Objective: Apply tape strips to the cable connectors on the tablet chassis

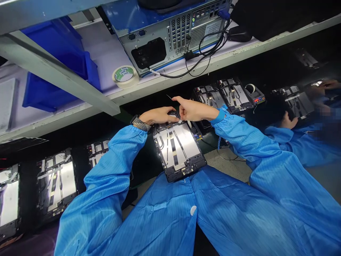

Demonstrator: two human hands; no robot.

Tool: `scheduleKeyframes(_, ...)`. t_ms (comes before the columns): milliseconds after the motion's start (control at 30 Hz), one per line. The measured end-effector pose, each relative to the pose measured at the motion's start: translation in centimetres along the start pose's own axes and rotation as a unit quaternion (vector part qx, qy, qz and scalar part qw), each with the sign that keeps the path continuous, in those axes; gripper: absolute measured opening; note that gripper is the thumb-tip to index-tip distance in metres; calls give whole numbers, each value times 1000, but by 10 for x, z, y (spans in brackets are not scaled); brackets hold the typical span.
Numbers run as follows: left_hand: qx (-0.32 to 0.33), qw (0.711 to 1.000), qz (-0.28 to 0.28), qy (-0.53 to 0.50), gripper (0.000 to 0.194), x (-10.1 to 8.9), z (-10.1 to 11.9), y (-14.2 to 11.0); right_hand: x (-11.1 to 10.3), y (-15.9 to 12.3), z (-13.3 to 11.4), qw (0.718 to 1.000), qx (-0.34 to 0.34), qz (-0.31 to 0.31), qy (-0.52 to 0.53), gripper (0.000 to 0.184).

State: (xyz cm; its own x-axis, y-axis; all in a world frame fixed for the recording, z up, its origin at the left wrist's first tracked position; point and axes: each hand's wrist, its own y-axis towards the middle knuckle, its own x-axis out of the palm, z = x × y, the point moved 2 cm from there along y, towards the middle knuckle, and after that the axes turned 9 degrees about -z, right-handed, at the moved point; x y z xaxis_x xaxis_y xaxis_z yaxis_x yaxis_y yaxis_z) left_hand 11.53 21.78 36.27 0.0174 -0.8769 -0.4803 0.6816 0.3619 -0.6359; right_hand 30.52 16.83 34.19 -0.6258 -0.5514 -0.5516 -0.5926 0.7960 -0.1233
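Note:
An opened tablet [182, 140] lies tilted in front of me, its lower edge near my lap. Its silvery inner plate, dark flat cables and circuit boards are exposed. My left hand [160, 116] rests over the tablet's upper left part, fingers stretched toward the right and slightly apart. At the upper edge, my right hand [193, 109] is closed in a pinch on a small white strip [180, 121], which looks like tape. A thin pointed tool [169, 97] sticks out beside the right index finger; the rest of it is hidden.
More opened tablets [57, 183] lie at left, others [234, 94] at right beside a device with red digits [258, 100]. A shelf [160, 87] ahead carries a tape roll [124, 76], blue bins [61, 81] and a computer case [154, 53]. A co-worker's hand [289, 121] is at right.

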Motion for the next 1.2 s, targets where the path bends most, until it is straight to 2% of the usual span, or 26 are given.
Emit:
scheduleKeyframes(167, 12, 1000, -3, -10, 71, 0, -5, 4, 0, -5, -18, 998, 54, -9, -34, 97)
scheduleKeyframes(367, 11, 1000, 7, -14, 64, 1, -3, 2, -2, -9, -31, 998, 50, 5, -41, 89)
scheduleKeyframes(733, 35, 999, 23, -19, 63, 2, -10, 8, 5, -3, -8, 998, 8, 18, -54, 96)
scheduleKeyframes(933, 31, 999, 16, -17, 64, 3, -7, 6, 3, -5, -29, 988, 71, -4, -134, 91)
scheduleKeyframes(1033, 29, 999, 15, -12, 67, 4, -3, 3, -2, -6, -35, 981, 97, 4, -169, 96)
scheduleKeyframes(1133, 25, 999, 1, -29, 70, 4, 0, 0, -9, -6, -23, 982, 107, 27, -153, 110)
scheduleKeyframes(1200, 7, 999, -6, -37, 73, 3, 1, -3, -12, -8, -7, 988, 111, 31, -101, 115)
